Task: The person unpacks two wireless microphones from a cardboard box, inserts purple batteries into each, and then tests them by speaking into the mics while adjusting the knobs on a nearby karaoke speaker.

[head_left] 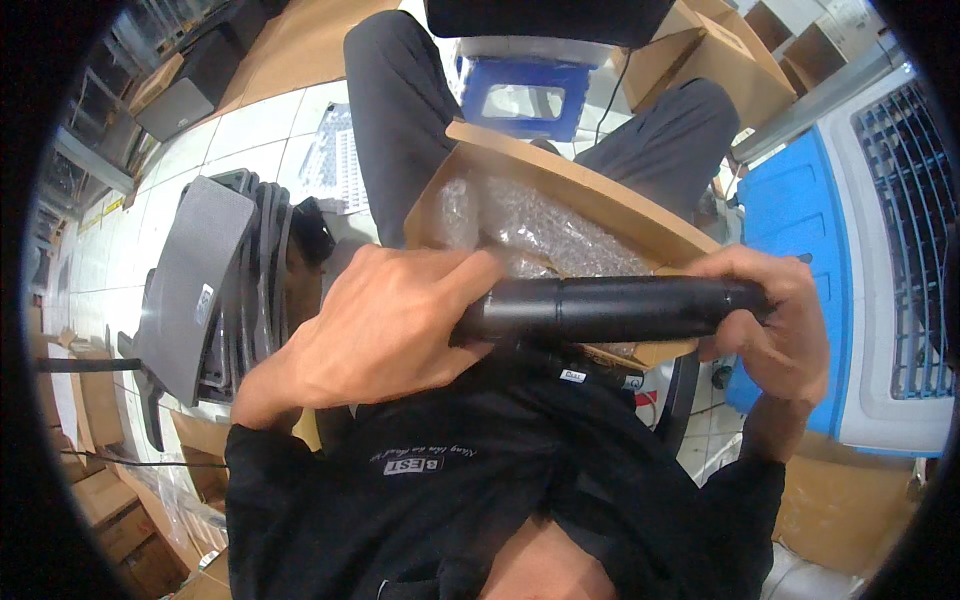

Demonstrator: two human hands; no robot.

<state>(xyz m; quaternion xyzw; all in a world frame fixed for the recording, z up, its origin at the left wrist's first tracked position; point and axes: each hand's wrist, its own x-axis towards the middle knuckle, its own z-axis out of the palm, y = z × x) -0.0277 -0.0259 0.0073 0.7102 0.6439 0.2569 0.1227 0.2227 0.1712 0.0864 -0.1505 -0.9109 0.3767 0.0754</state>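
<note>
Black cylindrical tube [610, 308], one: held level across the open carton's [590, 185] near side. Your left hand [390, 315] curls around one end, your right hand [775, 320] the other. Probably rigid, weighty, slick; best gripped at both ends.

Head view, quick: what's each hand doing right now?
Left hand: closed, holding the black cylinder at its left end.
Right hand: closed, holding its right end.
</note>
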